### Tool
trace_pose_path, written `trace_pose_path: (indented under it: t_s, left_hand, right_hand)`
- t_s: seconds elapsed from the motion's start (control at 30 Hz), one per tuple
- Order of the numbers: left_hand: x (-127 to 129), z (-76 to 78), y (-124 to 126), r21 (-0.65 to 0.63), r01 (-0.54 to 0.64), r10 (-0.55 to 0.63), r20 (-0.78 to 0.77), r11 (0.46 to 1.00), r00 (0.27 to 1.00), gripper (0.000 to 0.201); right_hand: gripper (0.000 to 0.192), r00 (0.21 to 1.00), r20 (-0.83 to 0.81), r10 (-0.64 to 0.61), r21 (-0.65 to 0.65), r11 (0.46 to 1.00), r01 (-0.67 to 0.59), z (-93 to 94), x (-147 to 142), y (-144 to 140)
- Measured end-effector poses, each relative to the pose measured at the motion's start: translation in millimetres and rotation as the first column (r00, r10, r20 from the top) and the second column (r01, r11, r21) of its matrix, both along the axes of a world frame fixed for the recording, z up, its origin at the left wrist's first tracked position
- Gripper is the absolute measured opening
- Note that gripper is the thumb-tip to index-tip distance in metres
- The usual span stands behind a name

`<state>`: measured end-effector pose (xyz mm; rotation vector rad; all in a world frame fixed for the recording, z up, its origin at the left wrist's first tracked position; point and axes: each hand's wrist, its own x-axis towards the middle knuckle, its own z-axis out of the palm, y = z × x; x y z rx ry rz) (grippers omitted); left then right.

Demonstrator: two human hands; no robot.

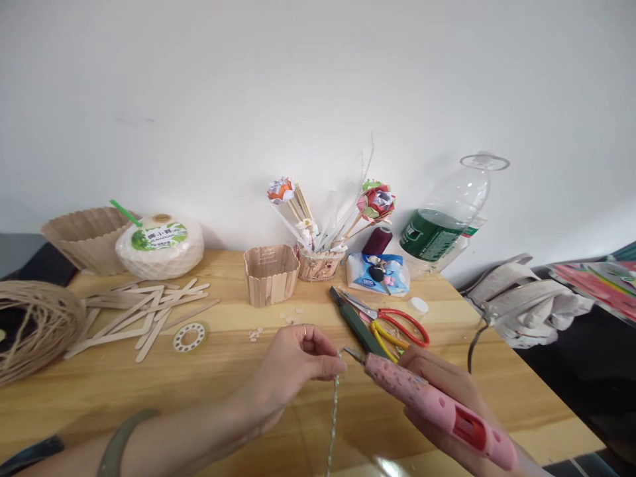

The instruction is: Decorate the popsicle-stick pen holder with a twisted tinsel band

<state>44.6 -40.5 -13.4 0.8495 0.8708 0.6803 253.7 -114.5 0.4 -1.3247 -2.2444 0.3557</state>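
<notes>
The left hand point(293, 364) pinches the top of a thin twisted cord point(334, 411) between fingertips; the cord hangs down and runs out of view at the lower edge. The right hand point(437, 404) is closed around a pink glue gun point(437, 407), its nozzle just beside the pinched end — whether they touch is hard to tell. The gun's rear and the right wrist are cut off. Behind, on the desk point(223, 371), lie scissors point(392, 321) with red and yellow handles, near a small wooden-stick box point(271, 273) and loose flat sticks point(144, 311) — well apart from the hands.
</notes>
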Motion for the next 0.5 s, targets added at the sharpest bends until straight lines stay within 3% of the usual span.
trace_pose_path:
  t_s: [0.23, 0.4, 0.5]
  left_hand:
    - [-1.7, 1.0, -1.0, -0.015, 0.011, -0.011, 0.023, 1.0, 1.0, 0.021]
    - [-1.0, 0.6, -1.0, -0.014, 0.006, -0.006, 0.02, 1.0, 1.0, 0.021]
    - [-0.6, 0.4, -1.3, -0.019, 0.01, -0.009, 0.02, 1.0, 1.0, 0.021]
  right_hand:
    - [0.015, 1.0, 0.012, -0.009, 0.017, 1.0, 0.009, 0.2, -1.3, 2.1]
    - [0.028, 0.999, 0.041, 0.004, -0.006, 1.0, -0.004, -1.0, 2.6, -0.6]
    - [0.025, 0.999, 0.037, 0.009, -0.001, 1.0, -0.009, -0.6, 2.6, -0.8]
